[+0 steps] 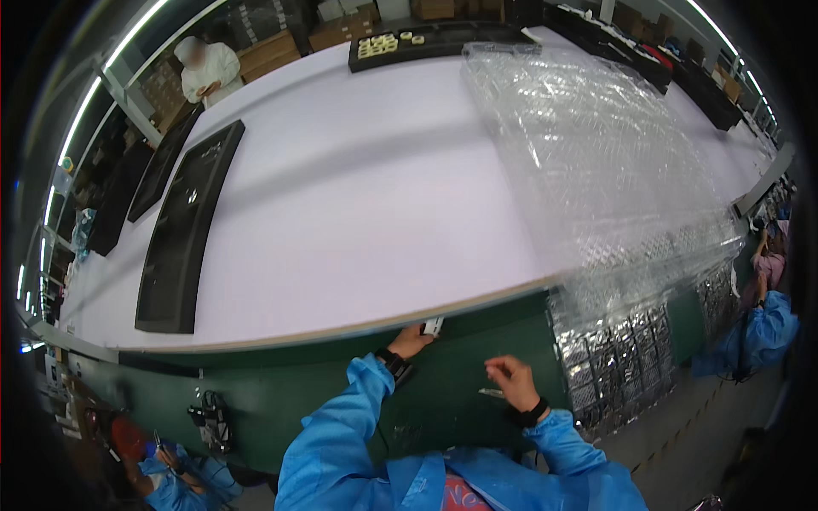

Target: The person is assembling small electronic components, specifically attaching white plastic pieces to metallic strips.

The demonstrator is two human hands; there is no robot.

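Observation:
My left hand (411, 342) is closed on a small white piece (433, 327) with a dark mark, just under the front edge of the white tabletop (341, 230). Over the green bench surface (460, 358), my right hand (516, 387) has its fingers curled, the fingertips pointing left. A thin pale strip (492, 393) sticks out below its fingers; its kind is too small to tell. Both wrists carry black bands, and blue sleeves cover my forearms.
Clear bubble wrap (596, 153) covers the right side and hangs over the front edge. Long black trays (192, 230) lie at the left; another black tray (375, 58) at the back holds pale round pieces. A black device (210, 422) rests lower left. Other people stand or sit around.

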